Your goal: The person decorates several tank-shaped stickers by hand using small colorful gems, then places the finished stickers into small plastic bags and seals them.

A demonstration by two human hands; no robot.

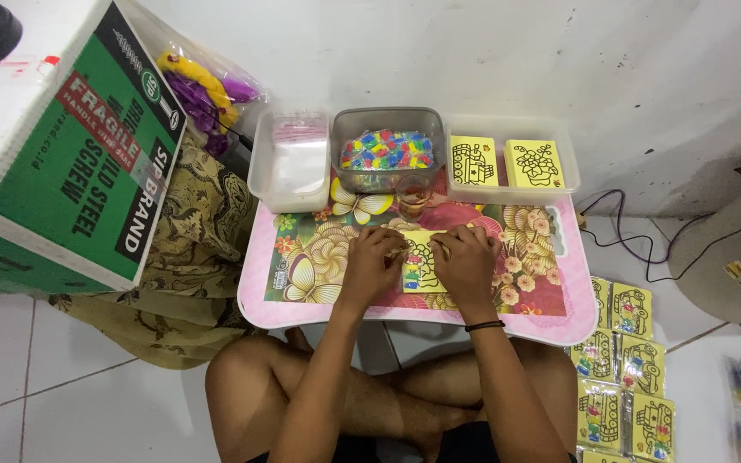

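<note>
Yellow card, printed with a black outline picture and partly coloured in, lies on the small pink floral table (551,321), at the middle of its top — this sand-art card (419,261) is what both hands work on. The left hand (372,261) presses down on the card's left edge, fingers curled closed on it; the right hand (466,261) pinches at its right side, fingertips drawn together (whether they grip a peeled sticker piece or a small tool cannot be told). Along the table's far edge stand three tubs: a clear one with white contents (292,163), a grey tub (388,154) of small coloured packets, and a clear tray (512,161) holding two blank yellow cards. Beside the table's right end, on the tiled floor, lie finished cards (628,369). Judging from this, steady pressure from the left hand matters — the card must not slide while the right picks finely.
</note>
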